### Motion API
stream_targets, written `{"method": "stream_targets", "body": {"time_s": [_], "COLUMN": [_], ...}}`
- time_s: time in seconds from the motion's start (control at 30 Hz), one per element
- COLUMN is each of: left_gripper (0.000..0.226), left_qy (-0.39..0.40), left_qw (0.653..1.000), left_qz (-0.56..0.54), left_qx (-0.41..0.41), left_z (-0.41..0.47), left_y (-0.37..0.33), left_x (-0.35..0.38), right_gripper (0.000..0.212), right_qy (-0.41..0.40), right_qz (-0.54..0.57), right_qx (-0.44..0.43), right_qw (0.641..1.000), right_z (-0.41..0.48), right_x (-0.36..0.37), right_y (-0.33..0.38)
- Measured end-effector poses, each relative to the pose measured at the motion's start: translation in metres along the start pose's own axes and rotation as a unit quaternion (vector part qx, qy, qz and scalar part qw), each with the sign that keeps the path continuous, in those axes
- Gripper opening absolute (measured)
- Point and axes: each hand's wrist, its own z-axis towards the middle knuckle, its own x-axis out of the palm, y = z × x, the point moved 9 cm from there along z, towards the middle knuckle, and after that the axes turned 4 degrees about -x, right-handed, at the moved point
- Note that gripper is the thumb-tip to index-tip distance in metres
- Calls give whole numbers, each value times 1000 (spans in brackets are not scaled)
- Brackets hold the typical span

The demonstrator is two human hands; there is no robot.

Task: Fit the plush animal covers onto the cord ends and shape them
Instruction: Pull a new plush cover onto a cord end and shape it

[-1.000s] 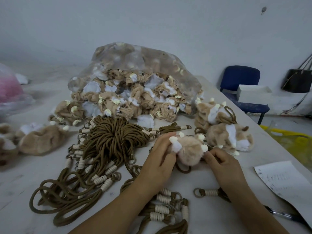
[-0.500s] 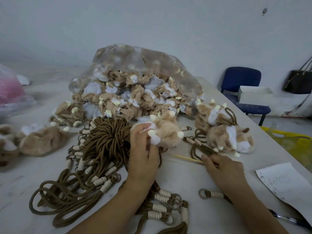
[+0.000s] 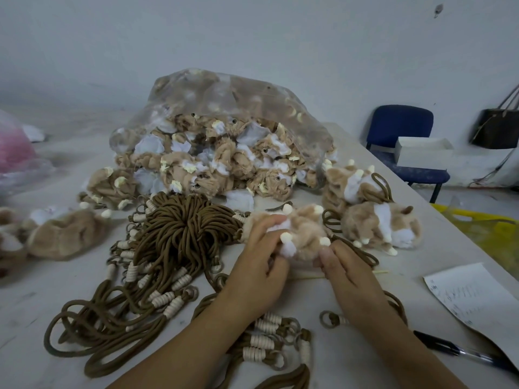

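Head: two hands (image 3: 254, 272) (image 3: 348, 273), one plush cover (image 3: 306, 234)

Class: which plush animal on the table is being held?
The central plush animal, held between left hand and right hand; the pair to its right lies untouched.

Head view — looks forward and down, close over the table (image 3: 331, 357).

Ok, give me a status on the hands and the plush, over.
Left hand grips plush cover. Right hand pinches its near end. Cord pile left, finished plush animals right, neither blocking.
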Motion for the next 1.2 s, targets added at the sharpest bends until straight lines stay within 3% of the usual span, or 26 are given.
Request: {"method": "stream_targets", "body": {"time_s": [0.1,0.3,0.47,0.6,0.97,1.2], "left_gripper": [31,34,32,26,29,24], "left_qy": [-2,-4,-100,-127,-111,-82], "left_qw": [1000,1000,993,988,989,993], "left_qz": [-5,-13,-48,-59,-67,-61], "left_qx": [-6,7,-46,-62,-70,-62], "left_z": [1,0,4,4,3,2], "left_y": [-1,-5,9,11,10,5], "left_x": [0,-2,-26,-32,-29,-23], "right_gripper": [31,24,23,21,20,34], "right_qy": [-19,-4,-30,-19,-8,9], "right_qz": [43,12,-49,-89,-71,-82], "right_qx": [45,61,22,-38,-46,-55], "right_qw": [998,998,998,995,996,995], "right_z": [-1,0,0,1,0,-2], "right_x": [-5,-2,-10,-4,-5,2], "right_y": [-8,-12,-8,4,2,6]}}
